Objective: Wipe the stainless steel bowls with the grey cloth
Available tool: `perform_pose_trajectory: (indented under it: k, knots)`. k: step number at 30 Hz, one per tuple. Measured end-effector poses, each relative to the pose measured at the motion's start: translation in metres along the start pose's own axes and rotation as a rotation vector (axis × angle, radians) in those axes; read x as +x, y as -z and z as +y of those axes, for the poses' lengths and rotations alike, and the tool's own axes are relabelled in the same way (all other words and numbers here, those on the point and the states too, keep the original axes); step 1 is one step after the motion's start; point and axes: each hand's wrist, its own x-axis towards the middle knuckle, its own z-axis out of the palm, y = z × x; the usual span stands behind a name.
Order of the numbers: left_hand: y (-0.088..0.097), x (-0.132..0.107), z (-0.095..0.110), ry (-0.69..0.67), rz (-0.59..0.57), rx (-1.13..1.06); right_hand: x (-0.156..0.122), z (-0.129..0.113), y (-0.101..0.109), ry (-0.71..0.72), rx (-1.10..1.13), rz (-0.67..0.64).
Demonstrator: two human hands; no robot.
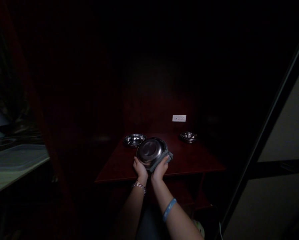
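I hold a round steel plate (151,150) tilted up over a dark red shelf (189,160). My left hand (140,168) grips the plate's lower left rim. My right hand (161,167) presses a grey cloth (164,158) against the plate's right side, fingers wrapped round it. Another steel plate (134,139) lies flat on the shelf just behind on the left. A third steel plate (188,136) lies at the back right.
A small white socket panel (179,118) sits on the back wall of the dark cabinet. A pale counter (11,166) lies at the left. A dark door frame (272,133) runs diagonally on the right.
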Motion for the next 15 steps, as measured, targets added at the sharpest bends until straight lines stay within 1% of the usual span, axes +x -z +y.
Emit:
perform_pose_trajectory:
  k: [2, 5, 7, 9, 12, 15]
  knots:
    - [-0.001, -0.001, 0.003, 0.038, -0.021, -0.021, 0.004, -0.012, 0.001, -0.051, -0.001, -0.021]
    - [-0.003, -0.002, 0.009, 0.17, -0.057, -0.074, 0.023, -0.033, 0.018, -0.081, -0.025, -0.098]
    - [-0.004, -0.001, 0.012, 0.262, -0.121, -0.131, 0.042, -0.049, 0.033, -0.049, -0.053, -0.154]
    - [-0.003, -0.001, 0.014, 0.306, -0.212, -0.139, 0.063, -0.066, 0.047, -0.051, -0.117, -0.255]
    - [-0.003, -0.004, 0.012, 0.272, -0.321, -0.03, 0.09, -0.089, 0.058, -0.105, -0.238, -0.418]
    - [-0.004, -0.008, 0.01, 0.193, -0.381, 0.097, 0.103, -0.1, 0.059, -0.2, -0.336, -0.554]
